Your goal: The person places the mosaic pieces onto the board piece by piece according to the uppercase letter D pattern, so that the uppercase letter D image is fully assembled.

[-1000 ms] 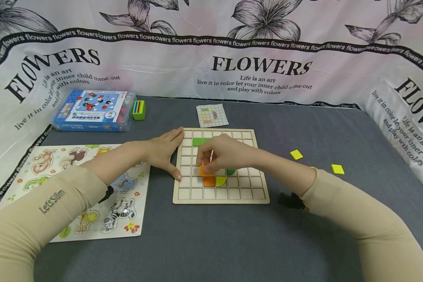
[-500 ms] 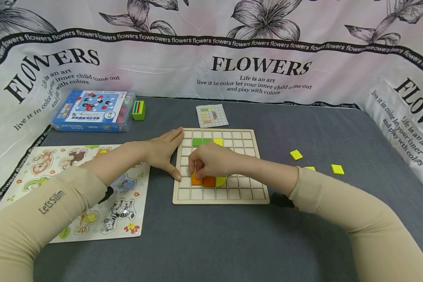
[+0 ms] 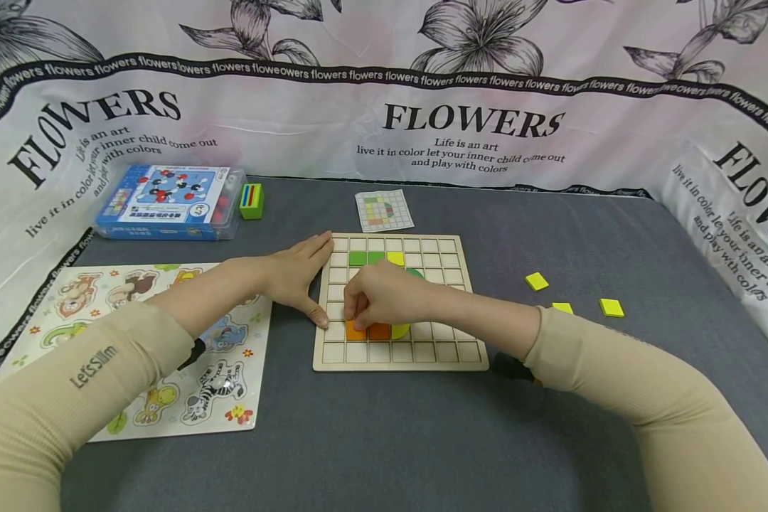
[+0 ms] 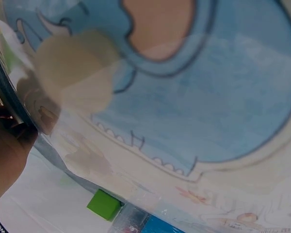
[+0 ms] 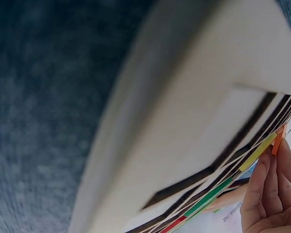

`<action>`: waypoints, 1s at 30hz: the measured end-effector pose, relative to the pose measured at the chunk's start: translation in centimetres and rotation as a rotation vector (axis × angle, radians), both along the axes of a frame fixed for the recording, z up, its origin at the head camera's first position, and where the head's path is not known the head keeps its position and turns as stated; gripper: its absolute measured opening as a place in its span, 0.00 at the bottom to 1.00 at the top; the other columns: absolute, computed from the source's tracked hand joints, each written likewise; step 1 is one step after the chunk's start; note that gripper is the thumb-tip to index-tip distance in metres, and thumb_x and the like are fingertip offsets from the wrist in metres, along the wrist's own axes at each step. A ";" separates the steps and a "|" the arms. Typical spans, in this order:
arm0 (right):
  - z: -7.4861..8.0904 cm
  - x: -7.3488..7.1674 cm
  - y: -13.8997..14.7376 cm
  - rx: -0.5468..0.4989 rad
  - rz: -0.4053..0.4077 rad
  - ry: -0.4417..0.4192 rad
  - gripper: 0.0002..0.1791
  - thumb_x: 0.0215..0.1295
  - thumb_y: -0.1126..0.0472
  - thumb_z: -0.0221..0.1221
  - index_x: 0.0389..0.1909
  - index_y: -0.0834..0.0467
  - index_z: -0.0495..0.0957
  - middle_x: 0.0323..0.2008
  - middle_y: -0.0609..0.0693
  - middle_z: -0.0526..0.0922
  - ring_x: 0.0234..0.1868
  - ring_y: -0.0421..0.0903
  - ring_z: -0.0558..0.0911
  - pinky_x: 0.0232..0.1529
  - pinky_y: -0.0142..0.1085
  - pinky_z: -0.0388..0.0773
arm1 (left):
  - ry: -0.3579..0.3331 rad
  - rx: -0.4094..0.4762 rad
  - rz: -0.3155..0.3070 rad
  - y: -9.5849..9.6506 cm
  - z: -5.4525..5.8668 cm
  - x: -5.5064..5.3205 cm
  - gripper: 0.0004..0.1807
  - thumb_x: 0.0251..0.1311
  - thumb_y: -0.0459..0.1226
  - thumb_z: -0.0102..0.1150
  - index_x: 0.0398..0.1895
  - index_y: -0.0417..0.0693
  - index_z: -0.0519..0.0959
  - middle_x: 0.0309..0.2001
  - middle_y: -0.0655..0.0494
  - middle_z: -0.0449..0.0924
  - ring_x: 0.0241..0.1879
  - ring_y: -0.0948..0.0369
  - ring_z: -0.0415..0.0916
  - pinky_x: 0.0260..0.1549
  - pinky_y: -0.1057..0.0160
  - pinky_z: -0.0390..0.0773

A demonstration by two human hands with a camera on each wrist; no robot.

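A wooden grid board (image 3: 448, 352) lies flat on the dark cloth. My left hand (image 3: 291, 274) rests along its left edge, fingers spread, the thumb at the rim. Over the board's lower left part, my right hand (image 3: 390, 293) pinches an orange square tile (image 3: 356, 331); the right wrist view shows that orange tile (image 5: 279, 140) tilted at the fingertips. Just right of it sits another orange tile (image 3: 379, 331), then a yellow rounded tile (image 3: 400, 331). Green tiles (image 3: 366, 258) and a yellow tile (image 3: 395, 257) lie in an upper row. My right hand hides the board's middle cells.
A small pattern card (image 3: 385, 210) lies behind the board. Loose yellow tiles (image 3: 611, 308) are at the right. On the left are an animal picture board (image 3: 230, 416), a blue-lidded box (image 3: 166, 203) and a green block (image 3: 252, 201).
My right hand has moved left and toward me with the orange tile, from above the other orange tile to the cell left of it. The left hand stays put.
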State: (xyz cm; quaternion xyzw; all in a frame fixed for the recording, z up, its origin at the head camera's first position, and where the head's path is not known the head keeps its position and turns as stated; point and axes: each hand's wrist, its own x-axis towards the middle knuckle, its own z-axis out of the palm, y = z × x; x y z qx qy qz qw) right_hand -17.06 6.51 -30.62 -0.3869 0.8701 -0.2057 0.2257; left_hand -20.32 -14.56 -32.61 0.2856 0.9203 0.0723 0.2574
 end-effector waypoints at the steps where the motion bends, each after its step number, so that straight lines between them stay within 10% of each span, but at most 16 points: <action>1: 0.0 0.0 0.0 0.001 0.000 0.005 0.04 0.55 0.64 0.72 0.30 0.53 0.87 0.30 0.45 0.89 0.30 0.34 0.84 0.35 0.25 0.80 | 0.000 0.000 0.001 0.0 0.0 0.0 0.77 0.43 0.69 0.67 0.79 0.38 0.30 0.80 0.41 0.21 0.80 0.41 0.25 0.78 0.40 0.42; 20: 0.3 -0.5 0.8 -0.027 0.012 0.088 0.05 0.59 0.63 0.69 0.37 0.53 0.86 0.27 0.45 0.84 0.28 0.38 0.77 0.32 0.28 0.75 | 0.010 0.001 -0.002 -0.1 -0.2 -0.1 0.77 0.43 0.69 0.67 0.79 0.38 0.30 0.80 0.41 0.21 0.80 0.41 0.25 0.78 0.40 0.43; 30: 2.0 -3.4 6.6 -0.076 -0.200 0.125 0.06 0.64 0.62 0.64 0.40 0.55 0.86 0.32 0.48 0.88 0.33 0.41 0.81 0.38 0.34 0.78 | 0.042 0.002 -0.027 0.0 -0.3 -0.1 0.75 0.44 0.68 0.67 0.79 0.37 0.32 0.80 0.38 0.22 0.80 0.40 0.26 0.78 0.40 0.43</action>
